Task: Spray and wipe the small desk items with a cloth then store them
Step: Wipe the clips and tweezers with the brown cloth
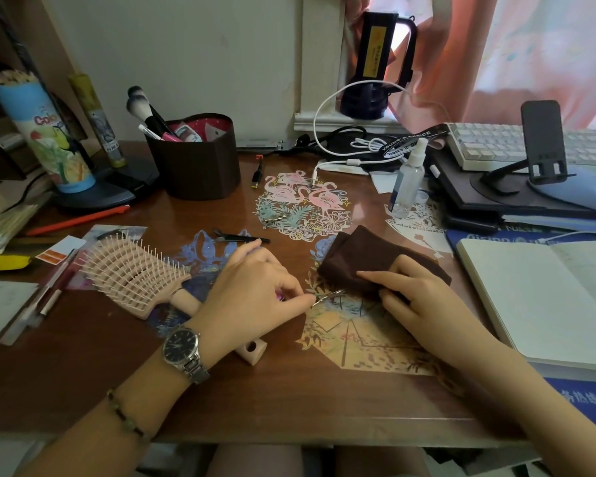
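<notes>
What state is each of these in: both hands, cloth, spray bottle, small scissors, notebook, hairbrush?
left hand: pinching small scissors
right hand: gripping cloth
cloth: folded, on the desk
spray bottle: upright, untouched
notebook: open
hairbrush: lying bristles up

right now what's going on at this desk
A person sits at a cluttered desk. The left hand pinches small metal scissors, whose tips reach the folded brown cloth. The right hand holds that cloth down. A spray bottle stands behind it, and a pink hairbrush lies to the left.
</notes>
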The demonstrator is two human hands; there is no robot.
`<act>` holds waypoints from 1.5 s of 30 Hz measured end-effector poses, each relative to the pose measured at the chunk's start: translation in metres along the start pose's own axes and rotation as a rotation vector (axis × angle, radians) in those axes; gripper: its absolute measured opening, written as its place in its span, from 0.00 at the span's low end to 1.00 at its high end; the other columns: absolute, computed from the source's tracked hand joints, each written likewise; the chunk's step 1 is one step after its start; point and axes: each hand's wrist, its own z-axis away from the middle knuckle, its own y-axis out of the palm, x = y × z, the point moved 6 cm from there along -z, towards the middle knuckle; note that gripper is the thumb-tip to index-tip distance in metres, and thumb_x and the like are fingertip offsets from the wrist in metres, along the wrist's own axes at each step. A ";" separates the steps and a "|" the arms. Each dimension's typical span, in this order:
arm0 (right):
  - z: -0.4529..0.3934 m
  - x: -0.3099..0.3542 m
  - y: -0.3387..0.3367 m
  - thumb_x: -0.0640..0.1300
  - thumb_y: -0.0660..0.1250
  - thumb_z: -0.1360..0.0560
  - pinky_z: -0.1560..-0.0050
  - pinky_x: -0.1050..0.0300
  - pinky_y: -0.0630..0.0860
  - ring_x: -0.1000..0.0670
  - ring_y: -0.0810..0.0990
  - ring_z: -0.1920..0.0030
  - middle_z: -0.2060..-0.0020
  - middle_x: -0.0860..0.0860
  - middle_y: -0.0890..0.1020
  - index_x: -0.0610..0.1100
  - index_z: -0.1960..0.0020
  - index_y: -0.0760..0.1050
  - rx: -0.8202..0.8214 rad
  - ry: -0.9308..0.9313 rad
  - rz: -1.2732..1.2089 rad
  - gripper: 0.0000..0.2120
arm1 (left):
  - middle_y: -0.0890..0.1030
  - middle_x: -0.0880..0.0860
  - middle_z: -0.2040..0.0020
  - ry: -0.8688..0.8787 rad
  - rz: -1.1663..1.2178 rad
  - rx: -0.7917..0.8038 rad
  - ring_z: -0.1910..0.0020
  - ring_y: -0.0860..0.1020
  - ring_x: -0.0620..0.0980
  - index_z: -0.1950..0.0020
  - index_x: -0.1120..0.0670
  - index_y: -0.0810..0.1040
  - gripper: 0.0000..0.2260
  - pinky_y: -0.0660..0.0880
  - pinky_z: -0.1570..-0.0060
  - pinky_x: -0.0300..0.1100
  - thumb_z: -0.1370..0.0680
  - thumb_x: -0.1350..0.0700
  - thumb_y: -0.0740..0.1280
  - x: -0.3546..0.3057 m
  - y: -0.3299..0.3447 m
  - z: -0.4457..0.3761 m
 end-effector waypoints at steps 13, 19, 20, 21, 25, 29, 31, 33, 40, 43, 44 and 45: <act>0.001 0.000 0.000 0.40 0.62 0.23 0.58 0.57 0.73 0.56 0.72 0.59 0.58 0.54 0.71 0.52 0.35 0.75 0.005 0.010 -0.009 0.18 | 0.81 0.41 0.59 0.060 0.041 0.006 0.48 0.73 0.40 0.55 0.40 0.82 0.03 0.42 0.30 0.35 0.26 0.49 0.70 0.000 -0.001 -0.001; 0.000 0.000 0.000 0.41 0.62 0.23 0.57 0.55 0.73 0.56 0.72 0.58 0.57 0.54 0.71 0.53 0.34 0.74 0.021 0.011 -0.001 0.18 | 0.80 0.40 0.56 0.057 0.016 -0.036 0.47 0.72 0.40 0.51 0.41 0.82 0.13 0.41 0.31 0.35 0.25 0.39 0.61 0.002 -0.002 0.001; 0.000 0.001 0.000 0.41 0.62 0.23 0.57 0.54 0.74 0.56 0.72 0.58 0.57 0.54 0.71 0.52 0.34 0.74 0.023 0.008 0.002 0.18 | 0.80 0.39 0.56 0.055 0.011 -0.049 0.47 0.71 0.39 0.52 0.41 0.82 0.17 0.42 0.31 0.36 0.28 0.35 0.58 0.002 -0.004 0.001; 0.000 0.001 0.000 0.41 0.62 0.23 0.56 0.53 0.74 0.55 0.72 0.57 0.57 0.54 0.72 0.52 0.34 0.75 0.023 0.005 0.007 0.18 | 0.79 0.38 0.56 0.055 0.000 -0.056 0.47 0.70 0.38 0.53 0.41 0.82 0.20 0.42 0.31 0.37 0.30 0.32 0.57 0.002 -0.004 0.002; 0.000 0.004 0.000 0.41 0.62 0.23 0.57 0.51 0.74 0.54 0.72 0.57 0.57 0.53 0.72 0.51 0.34 0.75 0.035 -0.004 0.045 0.18 | 0.79 0.38 0.53 0.045 -0.055 -0.017 0.44 0.70 0.41 0.55 0.41 0.82 0.15 0.42 0.30 0.39 0.31 0.34 0.64 0.003 -0.003 0.001; 0.000 0.008 0.003 0.45 0.59 0.23 0.61 0.51 0.75 0.51 0.73 0.59 0.59 0.53 0.72 0.51 0.36 0.75 0.047 -0.042 0.144 0.18 | 0.79 0.39 0.52 0.035 -0.075 0.008 0.43 0.70 0.42 0.55 0.42 0.83 0.07 0.42 0.30 0.40 0.28 0.42 0.69 0.002 -0.002 0.000; 0.000 0.012 0.006 0.48 0.54 0.25 0.64 0.54 0.73 0.52 0.72 0.61 0.60 0.54 0.72 0.52 0.36 0.76 0.065 -0.067 0.227 0.20 | 0.78 0.38 0.52 0.043 -0.085 0.015 0.43 0.70 0.42 0.57 0.42 0.83 0.06 0.41 0.30 0.39 0.28 0.42 0.69 0.000 -0.001 -0.001; 0.000 0.017 0.008 0.49 0.52 0.26 0.65 0.57 0.70 0.52 0.72 0.62 0.61 0.54 0.72 0.51 0.38 0.77 0.071 -0.092 0.302 0.22 | 0.79 0.38 0.52 0.050 -0.084 0.013 0.43 0.70 0.42 0.58 0.42 0.84 0.06 0.41 0.31 0.39 0.28 0.43 0.69 0.000 -0.001 -0.002; -0.003 0.038 0.021 0.46 0.59 0.28 0.66 0.57 0.66 0.49 0.72 0.63 0.60 0.52 0.73 0.50 0.39 0.77 0.058 -0.208 0.417 0.20 | 0.78 0.39 0.55 0.053 -0.054 -0.016 0.46 0.72 0.43 0.61 0.43 0.83 0.04 0.41 0.32 0.36 0.30 0.44 0.72 -0.001 -0.002 -0.002; -0.004 0.043 0.024 0.45 0.62 0.29 0.66 0.55 0.67 0.49 0.72 0.63 0.59 0.52 0.73 0.50 0.39 0.77 0.039 -0.228 0.426 0.19 | 0.77 0.41 0.56 0.034 -0.030 -0.038 0.48 0.72 0.45 0.63 0.43 0.83 0.04 0.46 0.31 0.40 0.31 0.44 0.72 0.002 -0.002 -0.002; -0.004 0.044 0.024 0.45 0.62 0.28 0.66 0.55 0.67 0.49 0.72 0.63 0.59 0.51 0.73 0.49 0.38 0.77 0.031 -0.231 0.428 0.19 | 0.76 0.41 0.57 0.029 -0.026 -0.043 0.49 0.71 0.45 0.63 0.43 0.84 0.04 0.47 0.31 0.41 0.32 0.44 0.72 0.002 -0.003 -0.001; -0.004 0.044 0.024 0.45 0.61 0.28 0.66 0.55 0.67 0.49 0.72 0.62 0.59 0.51 0.73 0.49 0.38 0.76 0.026 -0.233 0.430 0.19 | 0.76 0.41 0.57 0.024 -0.028 -0.047 0.49 0.71 0.45 0.62 0.43 0.84 0.04 0.48 0.31 0.42 0.32 0.44 0.73 0.002 -0.003 -0.001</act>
